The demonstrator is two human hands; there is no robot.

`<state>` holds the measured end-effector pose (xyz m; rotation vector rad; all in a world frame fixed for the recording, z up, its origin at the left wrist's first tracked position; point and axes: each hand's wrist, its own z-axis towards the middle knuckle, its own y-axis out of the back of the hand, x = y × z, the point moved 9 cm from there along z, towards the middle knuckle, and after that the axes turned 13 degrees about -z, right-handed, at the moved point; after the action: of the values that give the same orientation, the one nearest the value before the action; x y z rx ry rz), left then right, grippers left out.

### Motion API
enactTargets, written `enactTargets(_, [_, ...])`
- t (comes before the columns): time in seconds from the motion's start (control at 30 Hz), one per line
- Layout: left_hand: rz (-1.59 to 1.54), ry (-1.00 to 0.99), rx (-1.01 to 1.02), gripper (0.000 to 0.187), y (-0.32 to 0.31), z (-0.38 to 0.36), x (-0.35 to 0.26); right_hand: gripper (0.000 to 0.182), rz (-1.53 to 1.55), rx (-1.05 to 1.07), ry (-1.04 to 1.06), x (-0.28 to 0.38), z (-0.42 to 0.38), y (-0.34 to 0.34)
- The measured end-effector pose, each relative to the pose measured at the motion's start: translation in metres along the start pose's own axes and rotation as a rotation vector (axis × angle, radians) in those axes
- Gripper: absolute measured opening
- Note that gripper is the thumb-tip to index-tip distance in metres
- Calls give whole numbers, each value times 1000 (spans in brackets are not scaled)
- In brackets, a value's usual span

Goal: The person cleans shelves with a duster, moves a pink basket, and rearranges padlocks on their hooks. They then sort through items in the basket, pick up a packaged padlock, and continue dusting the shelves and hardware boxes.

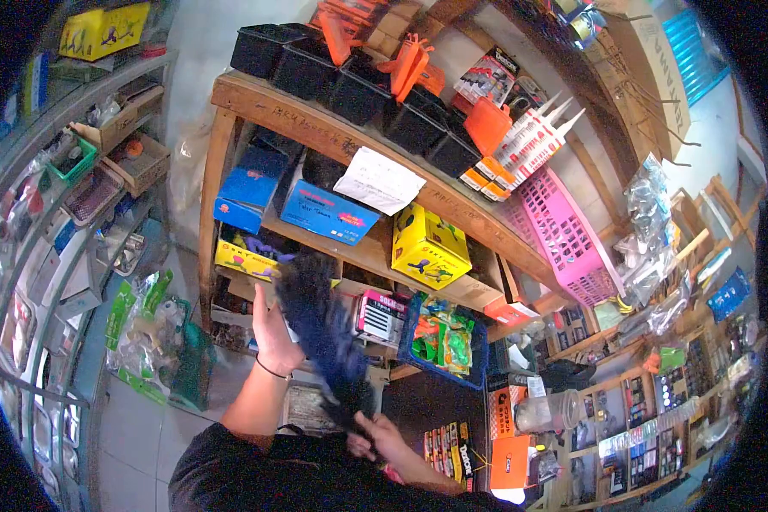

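Note:
A dark, fluffy duster point(320, 328), smeared by motion, slants across the middle of the view. My right hand point(384, 439) is closed around its narrow lower end, close to my body. Beside the upper part of the duster, my left hand point(275, 333) is raised with its fingers stretched upward, partly covered by the duster; a dark band circles the wrist. Just behind the duster's top is a yellow box point(246, 256) with purple items in it, on the wooden shelf point(350, 128).
Black bins point(350, 98) line the shelf top, near a pink basket point(567, 235). Below are blue boxes point(328, 209), a yellow box point(431, 247) and a blue crate point(478, 375) of green packets. A metal rack point(60, 213) stands left, with plastic-wrapped goods point(149, 333) on the floor.

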<state>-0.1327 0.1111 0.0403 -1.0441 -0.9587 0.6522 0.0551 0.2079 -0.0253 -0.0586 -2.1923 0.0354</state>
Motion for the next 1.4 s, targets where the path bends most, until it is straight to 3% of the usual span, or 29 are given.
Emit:
enactTargets(0.07, [60,108,259,65,10,1,4,24,-130,-29,-109,-21,-7,-1])
enactTargets(0.1, [-20,207,235,65,17,9,8,24,-132,-31,-109,-21,-8,4])
enactTargets(0.17, [61,159,230,63,16,2,10,30,-126,-19,-43,-12,-6,19])
enactTargets(0.2, [213,-116,-130,63,13,-3,-4,36,-133,-109,20,4,-10,27])
enactTargets(0.23, [-20,-96,-89,66,2,-1,9,38,-15,-30,86,7,-9,28])
enactTargets(0.3, [83,-42,-84,67,16,-1,16,38,-118,-13,-8,-5,-20,20])
enactTargets(0.37, [91,127,296,67,-11,-14,42,31,-115,72,-84,-22,-34,9])
enactTargets(0.43, [41,184,237,69,-8,-21,59,29,-94,127,-13,-24,-40,26])
enactTargets(0.5, [75,-44,-99,66,17,-30,59,29,62,108,105,-16,-49,50])
enactTargets(0.53, [-82,-26,-118,69,12,-34,73,31,41,140,167,-18,-55,55])
enactTargets(0.57, [-75,-34,-112,69,17,-38,81,31,-97,110,-4,-39,-62,62])
enactTargets(0.63, [132,84,165,71,12,-50,105,30,-128,124,0,-48,-83,55])
enactTargets(0.77, [211,170,189,72,-1,-63,144,29,-63,35,57,-43,-106,98])
enactTargets(0.8, [148,-37,-77,69,4,-64,147,27,59,40,163,-43,-105,108])
enactTargets(0.9, [203,35,-49,67,17,-73,178,28,-53,114,130,-59,-128,111])
enactTargets(0.93, [133,195,171,70,14,-80,194,31,-63,144,135,-72,-130,116])
enactTargets(0.97, [179,131,15,72,22,-85,201,31,-63,149,138,-73,-135,123])
enactTargets(1.03, [191,187,115,70,29,-90,214,35,-188,135,122,-74,-148,139])
enactTargets(1.1, [271,-10,-84,72,27,-96,222,40,-94,28,99,-82,-153,161])
enactTargets(1.17, [174,10,-75,69,36,-102,234,40,-121,106,76,-95,-157,165])
enactTargets(1.2, [229,77,111,68,31,-106,242,37,-205,154,72,-97,-165,161])
enactTargets(1.23, [283,146,297,68,25,-112,251,33,-103,214,109,-103,-166,156])
enactTargets(1.3, [299,168,249,69,28,-114,259,30,-61,269,77,-110,-167,169])
enactTargets(1.37, [436,-103,-178,72,58,-118,239,28,20,261,79,-105,-170,181])
enactTargets(1.4, [187,-42,-67,72,46,-117,255,26,101,241,82,-104,-171,186])
